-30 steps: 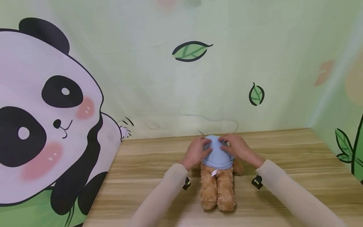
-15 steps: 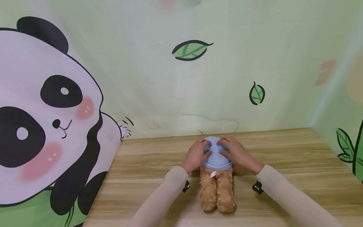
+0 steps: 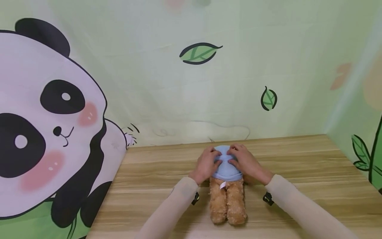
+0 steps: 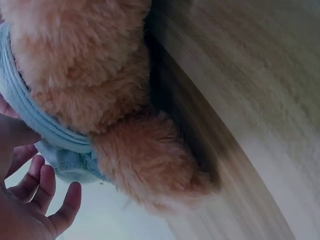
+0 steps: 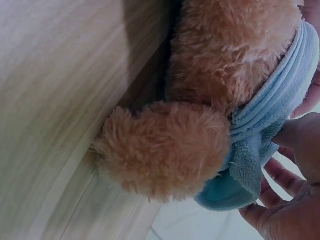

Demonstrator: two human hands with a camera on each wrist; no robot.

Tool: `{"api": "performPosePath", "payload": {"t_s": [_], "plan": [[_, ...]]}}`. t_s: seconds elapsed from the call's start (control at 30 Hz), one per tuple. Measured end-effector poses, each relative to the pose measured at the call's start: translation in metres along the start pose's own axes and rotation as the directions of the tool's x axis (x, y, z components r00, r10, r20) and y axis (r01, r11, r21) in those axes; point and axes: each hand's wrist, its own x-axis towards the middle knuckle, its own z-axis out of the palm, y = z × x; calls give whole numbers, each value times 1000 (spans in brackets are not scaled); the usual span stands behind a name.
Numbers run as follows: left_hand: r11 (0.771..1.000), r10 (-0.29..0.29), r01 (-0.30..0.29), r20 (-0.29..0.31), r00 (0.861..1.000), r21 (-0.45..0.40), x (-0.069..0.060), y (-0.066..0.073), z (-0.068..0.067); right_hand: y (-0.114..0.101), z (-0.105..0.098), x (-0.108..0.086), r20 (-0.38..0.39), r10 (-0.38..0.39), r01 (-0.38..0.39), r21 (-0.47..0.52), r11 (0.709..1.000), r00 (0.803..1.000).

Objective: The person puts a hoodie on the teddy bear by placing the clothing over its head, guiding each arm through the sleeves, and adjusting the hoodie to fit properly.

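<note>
A brown furry plush toy [image 3: 227, 202] lies on the wooden table, legs toward me, with a white tag [image 3: 223, 185] between them. Light blue cloth [image 3: 227, 169] covers its upper body, and a crease crosses it between the hands. At the cloth's left side the left hand [image 3: 205, 164] pinches it between thumb and fingers; the right hand [image 3: 245, 161] does likewise on the right. In the left wrist view, the left hand [image 4: 25, 210] has its outer fingers loosely bent beside the cloth [image 4: 45, 120]. The right wrist view has the right hand [image 5: 295, 210] at the rolled cloth [image 5: 275, 90].
The wooden table [image 3: 158, 172] meets a pale green backdrop [image 3: 143, 76] printed with leaves and, on the left, a large panda [image 3: 71, 132]. Dark wrist devices [image 3: 268, 198] sit under both cream sleeves [image 3: 301, 202].
Both hands have closed in on the blue cloth, and the right has shifted slightly left. A crosswise crease has formed in the cloth, whose top lies slightly nearer me.
</note>
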Motion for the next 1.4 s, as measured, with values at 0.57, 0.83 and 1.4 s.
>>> {"api": "performPosePath", "payload": {"t_s": [0.57,0.83,1.4], "plan": [[998,-57,57,10,998,-12,-5,1,2,-3,4,2,27,17,-16,-36,999,999],[1000,-27,27,-28,999,-5,-6,1,5,-3,7,1,11,17,-16,-50,999,1000],[1000,-21,22,-48,999,8,-8,0,6,-2,8,0,1,-5,5,-93,996,1000]]}}
